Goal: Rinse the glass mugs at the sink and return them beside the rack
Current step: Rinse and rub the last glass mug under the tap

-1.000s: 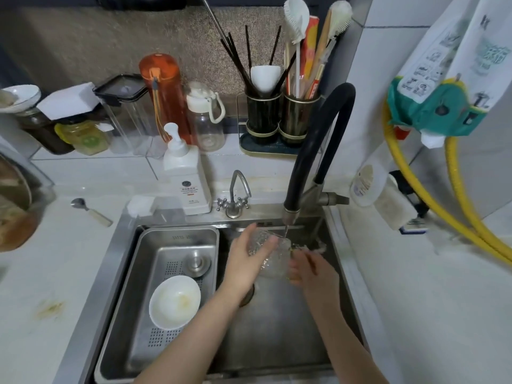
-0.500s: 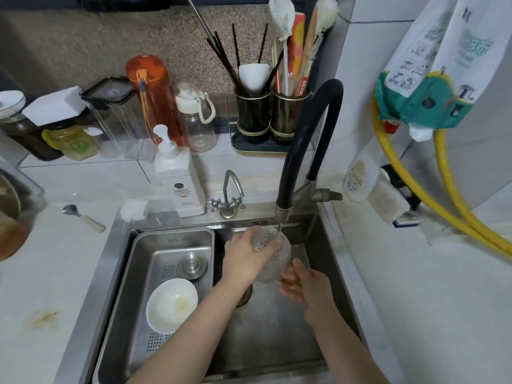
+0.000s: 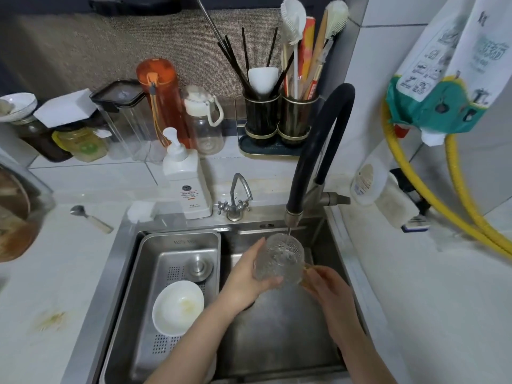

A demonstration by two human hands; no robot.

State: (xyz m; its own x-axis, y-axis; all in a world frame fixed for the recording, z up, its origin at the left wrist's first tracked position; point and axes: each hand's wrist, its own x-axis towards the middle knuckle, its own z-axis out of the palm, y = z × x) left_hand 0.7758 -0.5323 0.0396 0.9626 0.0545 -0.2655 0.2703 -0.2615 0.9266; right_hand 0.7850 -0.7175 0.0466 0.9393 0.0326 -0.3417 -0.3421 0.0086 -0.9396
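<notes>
A textured glass mug stands upright over the steel sink, its mouth right under the black faucet's nozzle. A thin stream of water runs into it. My left hand wraps around the mug's left side and bottom. My right hand holds the amber handle on the mug's right side. No other glass mug is in view.
A steel strainer tray fills the sink's left half and holds a white bowl. A soap pump bottle and small tap stand behind the sink. A spoon lies on the left counter; yellow hoses run at right.
The mug has turned from tilted to upright under the stream. My right hand moved from beneath the mug to its handle at the right.
</notes>
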